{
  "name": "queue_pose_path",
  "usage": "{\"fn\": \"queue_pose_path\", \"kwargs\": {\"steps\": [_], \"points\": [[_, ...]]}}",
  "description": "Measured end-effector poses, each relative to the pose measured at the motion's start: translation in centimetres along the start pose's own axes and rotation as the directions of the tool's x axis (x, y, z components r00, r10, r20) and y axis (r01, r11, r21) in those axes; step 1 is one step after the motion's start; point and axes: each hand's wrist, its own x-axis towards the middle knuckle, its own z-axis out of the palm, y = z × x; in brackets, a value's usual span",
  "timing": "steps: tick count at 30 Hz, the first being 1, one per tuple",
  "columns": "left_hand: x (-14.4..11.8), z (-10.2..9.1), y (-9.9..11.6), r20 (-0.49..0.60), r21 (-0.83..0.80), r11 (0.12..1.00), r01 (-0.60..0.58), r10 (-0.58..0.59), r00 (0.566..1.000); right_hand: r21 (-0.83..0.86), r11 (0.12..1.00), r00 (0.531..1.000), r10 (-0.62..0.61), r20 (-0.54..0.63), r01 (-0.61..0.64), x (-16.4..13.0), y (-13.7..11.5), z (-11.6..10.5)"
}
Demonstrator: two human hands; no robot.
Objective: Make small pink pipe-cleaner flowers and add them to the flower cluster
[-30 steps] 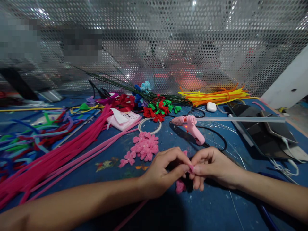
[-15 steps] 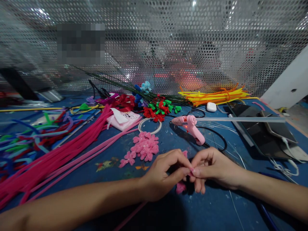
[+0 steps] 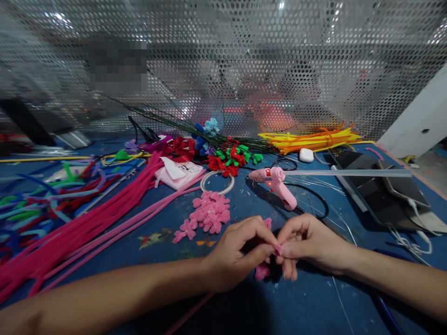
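My left hand and my right hand meet fingertip to fingertip low over the blue table. Both pinch a small pink pipe-cleaner piece, most of it hidden behind the fingers; a bit of pink shows above at the knuckles. A pile of finished pink pipe-cleaner flowers lies just beyond my left hand. A pink glue gun with a clear glue stick rests beyond my right hand.
Long pink pipe cleaners fan out at left beside mixed coloured ones. Yellow and orange ones lie at the back right. Red and green flowers, a white ring, a tablet and phone and a perforated metal wall surround the work.
Both hands stay together on the pink piece, with only slight finger shifts; they sit a touch lower than a second ago.
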Motion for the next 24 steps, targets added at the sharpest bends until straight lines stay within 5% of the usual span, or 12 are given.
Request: {"fn": "queue_pose_path", "kwargs": {"steps": [24], "points": [[0.39,0.09,0.27,-0.015,-0.046,0.989,0.139,-0.140,0.990,-0.007,1.000,0.993,0.010,-0.119,-0.010,0.27,0.09,-0.30]]}}
